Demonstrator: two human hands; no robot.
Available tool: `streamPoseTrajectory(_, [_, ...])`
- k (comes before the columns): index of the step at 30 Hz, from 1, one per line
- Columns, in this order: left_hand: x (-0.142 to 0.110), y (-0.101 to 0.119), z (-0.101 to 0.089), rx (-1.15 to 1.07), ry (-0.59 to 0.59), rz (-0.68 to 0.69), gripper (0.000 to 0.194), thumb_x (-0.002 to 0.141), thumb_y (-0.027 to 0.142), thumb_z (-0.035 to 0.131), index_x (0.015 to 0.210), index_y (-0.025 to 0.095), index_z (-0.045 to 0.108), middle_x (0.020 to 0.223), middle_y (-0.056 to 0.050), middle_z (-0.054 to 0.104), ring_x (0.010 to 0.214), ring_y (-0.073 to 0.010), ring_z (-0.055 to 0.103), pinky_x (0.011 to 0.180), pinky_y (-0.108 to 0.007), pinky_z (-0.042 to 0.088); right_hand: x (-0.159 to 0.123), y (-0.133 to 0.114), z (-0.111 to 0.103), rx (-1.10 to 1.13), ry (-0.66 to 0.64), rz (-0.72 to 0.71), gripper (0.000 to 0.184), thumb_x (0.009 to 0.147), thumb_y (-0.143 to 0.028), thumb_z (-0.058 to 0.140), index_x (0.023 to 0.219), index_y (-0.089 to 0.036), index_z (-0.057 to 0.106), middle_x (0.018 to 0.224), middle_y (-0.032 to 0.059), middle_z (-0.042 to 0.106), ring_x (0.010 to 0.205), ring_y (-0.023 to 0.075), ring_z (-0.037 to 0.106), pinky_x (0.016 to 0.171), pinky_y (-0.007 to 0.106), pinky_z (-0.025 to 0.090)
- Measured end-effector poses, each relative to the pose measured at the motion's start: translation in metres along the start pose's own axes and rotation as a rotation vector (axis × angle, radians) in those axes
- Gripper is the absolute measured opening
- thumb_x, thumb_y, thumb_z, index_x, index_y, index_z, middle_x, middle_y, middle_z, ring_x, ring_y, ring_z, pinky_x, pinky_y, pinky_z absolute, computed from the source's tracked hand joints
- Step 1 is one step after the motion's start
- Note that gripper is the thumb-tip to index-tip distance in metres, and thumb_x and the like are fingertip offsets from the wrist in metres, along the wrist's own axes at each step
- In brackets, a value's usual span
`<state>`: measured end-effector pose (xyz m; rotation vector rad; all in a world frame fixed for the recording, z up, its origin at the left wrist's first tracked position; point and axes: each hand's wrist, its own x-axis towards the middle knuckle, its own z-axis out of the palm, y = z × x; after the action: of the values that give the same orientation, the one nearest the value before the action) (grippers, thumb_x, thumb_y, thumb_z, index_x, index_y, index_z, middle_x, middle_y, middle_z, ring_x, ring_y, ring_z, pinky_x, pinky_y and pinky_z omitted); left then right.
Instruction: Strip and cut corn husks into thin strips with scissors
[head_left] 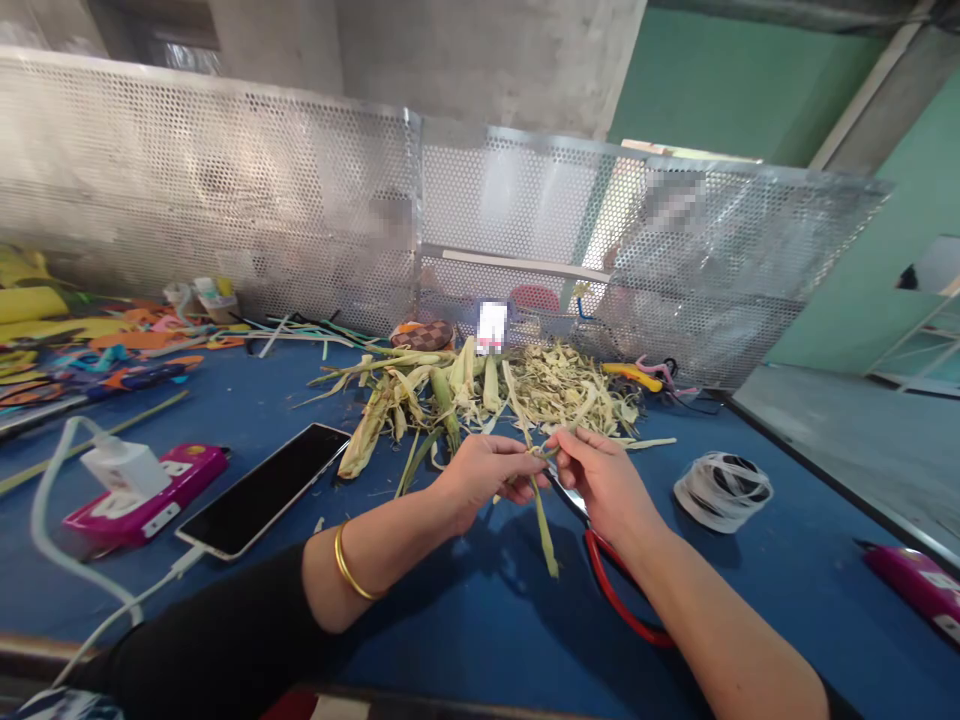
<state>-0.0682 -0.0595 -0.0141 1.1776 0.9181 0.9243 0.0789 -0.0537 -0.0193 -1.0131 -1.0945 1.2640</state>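
Both my hands meet over the blue table, their fingertips pinched on a pale green corn husk strip [546, 540]. My left hand [484, 480] is closed on it from the left, and one end of the strip hangs below the fingers. My right hand [596, 470] pinches the same piece close by, where a small knot or twist seems to sit; its detail is too small to tell. Under my right hand lie scissors with red handles [600, 580], their blades partly hidden. Just beyond my hands are corn husks [367, 430] and a heap of shredded husk [574, 390].
A phone [262, 492] on a cable and a magenta power strip [161, 500] with a white charger [127, 470] lie left. A roll of white twine [722, 490] stands right. Coloured foam scraps [90, 340] cover the far left. A perforated metal screen [300, 200] closes the back.
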Motion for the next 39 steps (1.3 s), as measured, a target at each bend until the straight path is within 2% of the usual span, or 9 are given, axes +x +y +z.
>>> streamPoseTrajectory(3, [0.001,-0.001,0.0,-0.027,0.022,-0.013,0.016,0.065,0.026,0.071,0.063,0.011,0.067,0.065,-0.004,0.066,0.05,-0.0072,0.053,0.051,-0.021,0.046,0.005,0.004,-0.003,0.041,0.065,0.048,0.034,0.053,-0.043,0.079,0.062,-0.015,0.064,0.048,-0.0055,0.049,0.039,0.006,0.042,0.043,0.022,0.031])
streamPoseTrajectory(6, [0.001,0.001,-0.001,-0.056,0.068,-0.019,0.018,0.067,0.028,0.072,0.063,0.011,0.066,0.068,-0.005,0.067,0.051,-0.0074,0.055,0.048,-0.019,0.044,0.008,0.005,-0.01,-0.108,0.11,0.006,0.036,0.062,-0.049,0.072,0.072,-0.015,0.065,0.056,-0.0018,0.056,0.044,0.011,0.049,0.046,0.025,0.037])
streamPoseTrajectory(8, [0.002,0.003,-0.003,-0.073,0.117,-0.011,0.018,0.068,0.027,0.072,0.064,0.011,0.066,0.073,-0.007,0.069,0.052,-0.0075,0.056,0.043,-0.018,0.04,0.006,0.003,-0.013,-0.361,0.217,-0.264,0.031,0.073,-0.047,0.065,0.081,-0.017,0.064,0.067,0.0017,0.061,0.055,0.0155,0.056,0.055,0.03,0.044])
streamPoseTrajectory(10, [0.003,0.004,-0.005,-0.087,0.165,0.001,0.015,0.069,0.025,0.071,0.065,0.011,0.066,0.074,-0.006,0.068,0.051,-0.0071,0.055,0.037,-0.016,0.032,-0.001,-0.001,-0.013,-0.699,0.22,-0.703,0.019,0.082,-0.036,0.059,0.088,-0.019,0.064,0.076,0.0039,0.063,0.068,0.0179,0.059,0.067,0.034,0.046])
streamPoseTrajectory(13, [0.005,0.002,-0.005,-0.147,0.204,0.0,0.013,0.069,0.022,0.07,0.063,0.011,0.066,0.056,0.0,0.06,0.041,-0.0043,0.045,0.035,-0.017,0.024,-0.013,-0.003,-0.003,-1.236,-0.167,-1.242,0.017,0.089,-0.018,0.049,0.095,-0.021,0.065,0.079,0.0047,0.064,0.074,0.0179,0.057,0.074,0.035,0.042])
streamPoseTrajectory(16, [0.007,-0.001,-0.005,-0.273,0.213,-0.042,0.014,0.066,0.021,0.072,0.059,0.012,0.064,0.049,0.002,0.054,0.041,-0.0049,0.043,0.038,-0.018,0.027,-0.021,0.002,0.011,-1.637,-0.368,-1.439,0.025,0.089,-0.008,0.043,0.102,-0.014,0.064,0.076,0.007,0.063,0.072,0.02,0.055,0.071,0.037,0.038])
streamPoseTrajectory(21, [0.008,-0.004,-0.007,-0.294,0.215,-0.054,0.016,0.063,0.023,0.076,0.06,0.011,0.065,0.052,0.001,0.056,0.042,-0.0041,0.043,0.038,-0.018,0.024,-0.02,0.012,0.02,-1.827,-0.236,-1.487,0.024,0.087,-0.005,0.043,0.097,-0.01,0.064,0.074,0.0086,0.061,0.068,0.0208,0.052,0.068,0.037,0.036])
streamPoseTrajectory(30, [0.009,0.001,-0.01,-0.292,0.133,-0.058,0.007,0.07,0.015,0.068,0.069,0.009,0.07,0.058,-0.001,0.06,0.043,-0.0033,0.044,0.036,-0.016,0.024,-0.013,0.015,0.01,-1.608,-0.119,-1.477,0.022,0.091,-0.01,0.04,0.092,-0.009,0.062,0.072,0.0077,0.062,0.069,0.02,0.05,0.071,0.036,0.037])
streamPoseTrajectory(39, [0.006,0.007,-0.009,-0.304,0.193,-0.059,0.01,0.074,0.011,0.063,0.066,0.009,0.066,0.088,-0.013,0.071,0.066,-0.0112,0.065,0.034,-0.014,0.024,-0.02,0.011,0.01,-1.501,-0.322,-1.506,0.025,0.091,-0.01,0.038,0.089,-0.013,0.063,0.07,0.0049,0.063,0.07,0.0171,0.053,0.072,0.034,0.038])
